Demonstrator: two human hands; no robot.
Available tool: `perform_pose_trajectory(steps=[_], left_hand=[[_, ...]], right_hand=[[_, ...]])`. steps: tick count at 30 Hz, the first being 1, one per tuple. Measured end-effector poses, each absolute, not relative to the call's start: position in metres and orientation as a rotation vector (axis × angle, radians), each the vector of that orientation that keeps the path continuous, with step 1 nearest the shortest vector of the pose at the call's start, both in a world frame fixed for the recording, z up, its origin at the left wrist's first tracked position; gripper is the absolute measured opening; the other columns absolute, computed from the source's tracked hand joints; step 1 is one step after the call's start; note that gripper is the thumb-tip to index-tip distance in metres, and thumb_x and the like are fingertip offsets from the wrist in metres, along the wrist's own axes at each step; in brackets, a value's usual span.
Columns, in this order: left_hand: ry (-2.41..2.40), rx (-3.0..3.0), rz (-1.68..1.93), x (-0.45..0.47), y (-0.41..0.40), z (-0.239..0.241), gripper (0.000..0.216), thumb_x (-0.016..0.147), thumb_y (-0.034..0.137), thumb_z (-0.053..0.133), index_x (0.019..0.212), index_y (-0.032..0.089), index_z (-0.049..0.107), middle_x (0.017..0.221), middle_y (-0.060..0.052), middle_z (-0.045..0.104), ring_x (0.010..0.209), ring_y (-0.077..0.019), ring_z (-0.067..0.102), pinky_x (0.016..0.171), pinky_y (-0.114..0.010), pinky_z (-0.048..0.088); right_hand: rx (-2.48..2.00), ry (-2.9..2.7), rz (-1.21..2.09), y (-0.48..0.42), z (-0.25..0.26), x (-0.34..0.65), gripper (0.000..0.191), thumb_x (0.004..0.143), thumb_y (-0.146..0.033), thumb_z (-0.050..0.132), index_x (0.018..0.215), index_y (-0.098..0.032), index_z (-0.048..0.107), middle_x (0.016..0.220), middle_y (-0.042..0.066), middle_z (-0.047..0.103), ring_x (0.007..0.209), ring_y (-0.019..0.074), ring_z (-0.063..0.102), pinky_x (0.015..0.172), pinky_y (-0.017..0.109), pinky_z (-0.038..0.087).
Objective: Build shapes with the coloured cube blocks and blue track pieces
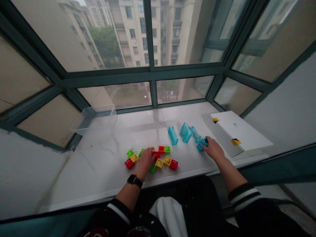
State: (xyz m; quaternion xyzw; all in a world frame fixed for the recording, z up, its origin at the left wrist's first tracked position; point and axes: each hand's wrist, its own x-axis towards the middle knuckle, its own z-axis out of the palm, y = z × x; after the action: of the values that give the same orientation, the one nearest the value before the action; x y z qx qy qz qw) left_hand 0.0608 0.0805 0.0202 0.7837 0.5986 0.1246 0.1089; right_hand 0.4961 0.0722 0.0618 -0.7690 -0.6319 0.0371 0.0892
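My left hand reaches down into a group of coloured toy blocks, its fingers closed at a red block. Part of that block and some neighbours are hidden under the hand. To its left lie a yellow block and a red block; to its right are a yellow block and a green block. My right hand has its fingers closed on a blue block, low at the surface. Close by lie translucent blue track pieces, one a curved ribbed piece.
A clear plastic bin stands at the back left of the white marbled ledge. On the right lies a white box with yellow-and-black tabs. Green-framed windows border the back, and the ledge's front edge runs before my lap.
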Motion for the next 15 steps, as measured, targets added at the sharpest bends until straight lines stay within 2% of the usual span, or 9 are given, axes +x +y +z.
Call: perform_pose_trajectory(steps=[5, 9, 12, 15], left_hand=[[1.76, 2.39, 0.33, 0.048, 0.074, -0.001, 0.042, 0.1, 0.019, 0.049, 0.141, 0.016, 0.054, 0.149, -0.017, 0.058, 0.14, -0.0314, 0.051, 0.121, -0.055, 0.035], [1.748, 2.366, 0.481, 0.045, 0.066, 0.001, 0.049, 0.102, 0.028, 0.049, 0.149, 0.017, 0.047, 0.157, -0.019, 0.051, 0.149, -0.0353, 0.043, 0.123, -0.062, 0.031], [1.646, 2.314, 0.717, 0.056, 0.054, 0.026, 0.049, 0.103, 0.035, 0.049, 0.15, 0.019, 0.046, 0.154, -0.018, 0.053, 0.149, -0.0341, 0.044, 0.124, -0.061, 0.033], [1.358, 2.326, 0.867, 0.078, 0.036, 0.058, 0.061, 0.102, 0.044, 0.054, 0.156, 0.022, 0.037, 0.158, -0.015, 0.048, 0.148, -0.029, 0.044, 0.123, -0.05, 0.04]], right_hand=[[-2.095, -1.89, 0.17, 0.068, 0.077, 0.494, 0.059, 0.088, -0.041, 0.069, 0.141, -0.019, 0.053, 0.126, 0.016, 0.069, 0.114, 0.0325, 0.067, 0.094, 0.043, 0.053], [-1.937, -1.814, 0.329, 0.052, 0.107, 0.477, 0.059, 0.087, -0.045, 0.071, 0.138, -0.023, 0.054, 0.125, 0.012, 0.069, 0.093, 0.0268, 0.071, 0.085, 0.041, 0.057], [-1.8, -1.724, 0.534, 0.037, 0.127, 0.448, 0.056, 0.086, -0.048, 0.073, 0.134, -0.026, 0.056, 0.115, 0.006, 0.069, 0.08, 0.0216, 0.07, 0.08, 0.039, 0.058], [-1.536, -1.731, 0.768, 0.028, 0.135, 0.401, 0.054, 0.083, -0.046, 0.075, 0.129, -0.027, 0.056, 0.099, 0.001, 0.065, 0.081, 0.0199, 0.066, 0.075, 0.033, 0.056]])
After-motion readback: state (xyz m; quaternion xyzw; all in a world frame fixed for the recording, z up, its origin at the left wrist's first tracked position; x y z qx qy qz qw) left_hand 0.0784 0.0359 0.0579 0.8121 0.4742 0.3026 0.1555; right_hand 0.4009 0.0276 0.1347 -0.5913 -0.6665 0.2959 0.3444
